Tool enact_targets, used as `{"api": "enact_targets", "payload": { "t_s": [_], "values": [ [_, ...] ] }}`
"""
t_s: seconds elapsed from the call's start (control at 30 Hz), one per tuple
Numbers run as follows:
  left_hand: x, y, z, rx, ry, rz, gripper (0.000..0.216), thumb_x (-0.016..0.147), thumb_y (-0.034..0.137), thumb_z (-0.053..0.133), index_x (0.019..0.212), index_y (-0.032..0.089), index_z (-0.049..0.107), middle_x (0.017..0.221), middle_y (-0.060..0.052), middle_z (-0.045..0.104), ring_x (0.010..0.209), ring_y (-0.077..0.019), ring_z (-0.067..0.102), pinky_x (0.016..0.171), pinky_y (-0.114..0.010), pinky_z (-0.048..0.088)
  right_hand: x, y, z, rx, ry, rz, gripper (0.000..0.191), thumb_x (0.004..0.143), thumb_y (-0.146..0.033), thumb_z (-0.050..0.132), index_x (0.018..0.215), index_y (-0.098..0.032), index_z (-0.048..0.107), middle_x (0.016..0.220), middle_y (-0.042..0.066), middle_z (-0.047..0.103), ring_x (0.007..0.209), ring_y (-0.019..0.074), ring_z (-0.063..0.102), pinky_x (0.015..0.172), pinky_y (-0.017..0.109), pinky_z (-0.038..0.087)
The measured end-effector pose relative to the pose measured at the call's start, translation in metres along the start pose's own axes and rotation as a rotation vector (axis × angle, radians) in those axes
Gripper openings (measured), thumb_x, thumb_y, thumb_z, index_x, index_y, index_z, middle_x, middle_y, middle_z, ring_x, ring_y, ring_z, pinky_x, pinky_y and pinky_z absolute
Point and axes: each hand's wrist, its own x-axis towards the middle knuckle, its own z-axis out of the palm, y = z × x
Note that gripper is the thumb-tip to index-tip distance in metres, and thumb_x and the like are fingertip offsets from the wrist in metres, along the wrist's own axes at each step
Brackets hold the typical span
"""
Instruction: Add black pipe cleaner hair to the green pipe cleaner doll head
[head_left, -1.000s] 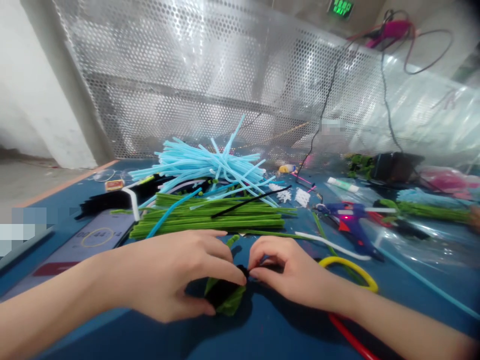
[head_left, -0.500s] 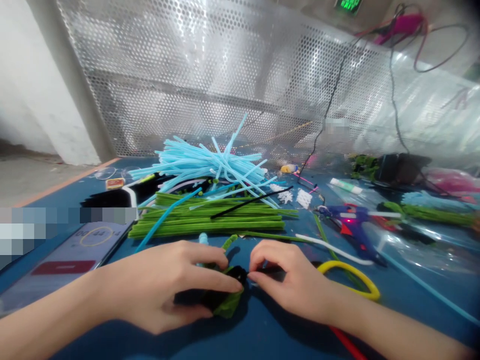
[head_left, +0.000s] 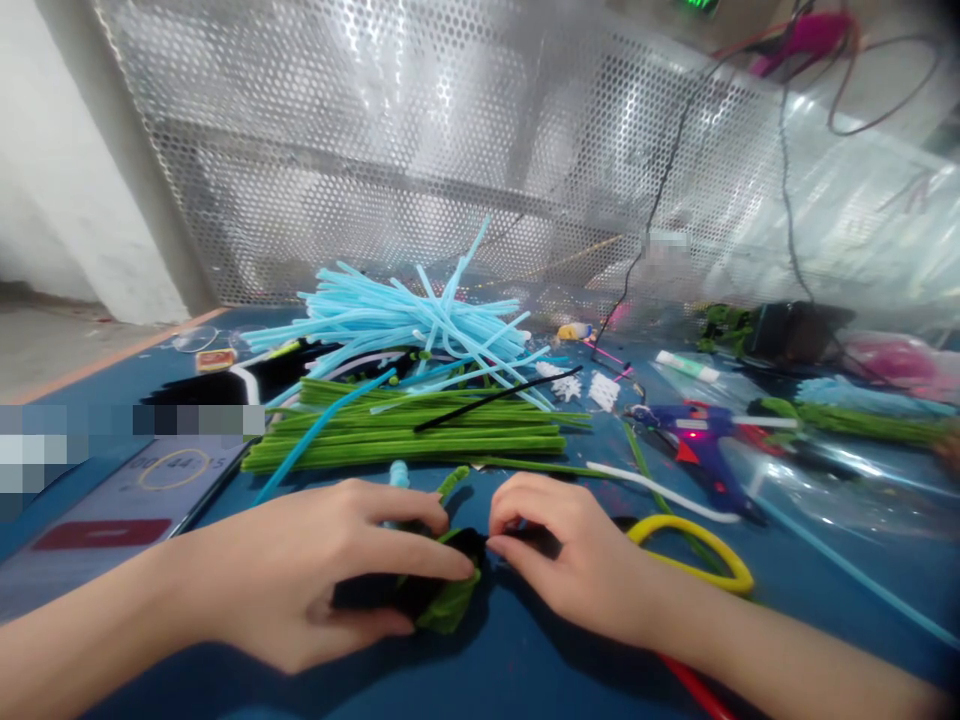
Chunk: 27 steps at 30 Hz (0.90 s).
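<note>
From my remote seat, the biggest thing I see is the perforated metal screen (head_left: 420,130) filling the upper half of the frame. Below it spreads the blue table (head_left: 540,670), and a pale pillar (head_left: 105,150) stands at the upper left.

My left hand (head_left: 352,570), at lower centre-left, grasps the green-and-black piece. A loose heap of light-blue stems (head_left: 420,315) lies mid-frame, with a bundle of green stems (head_left: 420,435) just below it, close beyond my fingers. At the left edge a phone (head_left: 187,500) lies flat, partly pixelated.

My right hand (head_left: 562,560), right of lower centre, has thumb and fingers drawn together beside the piece's black end; I can't tell whether they grip it. Clear plastic (head_left: 862,500) lies at the right, near a dark blue glue gun (head_left: 697,440) with a red light. A yellow loop (head_left: 735,560) sits by my right forearm, which partly blocks it.

Smallest is the green-and-black piece (head_left: 454,605) itself, at lower centre, its left part hidden by my fingers.
</note>
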Motion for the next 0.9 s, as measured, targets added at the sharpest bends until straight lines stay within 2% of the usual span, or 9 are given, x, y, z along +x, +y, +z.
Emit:
{"api": "enact_targets", "payload": {
  "t_s": [0.27,0.5,0.63,0.73,0.9],
  "values": [
    [0.001,0.002,0.001,-0.01,-0.016,-0.025,0.044,0.08,0.016,0.058,0.122,0.026,0.059,0.117,-0.01,0.062,0.09,-0.0246,0.067,0.073,-0.028,0.057,0.002,0.002,0.002,-0.013,-0.018,-0.011,0.008,0.083,-0.013,0.061,0.076,-0.018,0.061,0.078,0.001,0.061,0.071,0.0111,0.056,0.066,0.021,0.045],
    [0.004,0.001,-0.001,-0.019,-0.01,-0.033,0.044,0.08,0.017,0.059,0.123,0.027,0.059,0.116,-0.008,0.063,0.086,-0.0216,0.068,0.073,-0.025,0.056,0.001,0.005,0.003,-0.01,0.003,-0.054,0.015,0.081,-0.005,0.061,0.075,-0.018,0.067,0.079,0.001,0.065,0.071,0.0108,0.059,0.069,0.02,0.048],
    [0.003,-0.002,0.0,-0.016,-0.009,-0.033,0.046,0.081,0.018,0.059,0.126,0.03,0.057,0.116,-0.009,0.062,0.084,-0.0214,0.068,0.074,-0.027,0.057,-0.001,0.005,0.0,-0.025,0.079,-0.087,0.01,0.085,-0.009,0.057,0.083,-0.015,0.065,0.085,0.004,0.063,0.077,0.0119,0.058,0.072,0.021,0.047],
    [-0.001,-0.004,0.002,-0.009,-0.009,-0.015,0.047,0.083,0.019,0.058,0.128,0.031,0.055,0.117,-0.008,0.061,0.084,-0.0195,0.068,0.076,-0.026,0.057,-0.003,0.005,-0.002,-0.067,0.135,-0.17,0.01,0.088,-0.011,0.055,0.087,-0.011,0.064,0.088,0.007,0.062,0.081,0.0131,0.057,0.076,0.023,0.047],
    [-0.006,-0.011,0.006,-0.038,0.029,0.02,0.05,0.083,0.017,0.06,0.13,0.035,0.052,0.122,-0.005,0.058,0.095,-0.0189,0.067,0.082,-0.023,0.055,-0.005,0.005,-0.005,-0.219,0.209,-0.352,0.011,0.088,-0.009,0.054,0.092,-0.007,0.064,0.09,0.01,0.063,0.085,0.0137,0.056,0.081,0.023,0.047]
  ]
}}
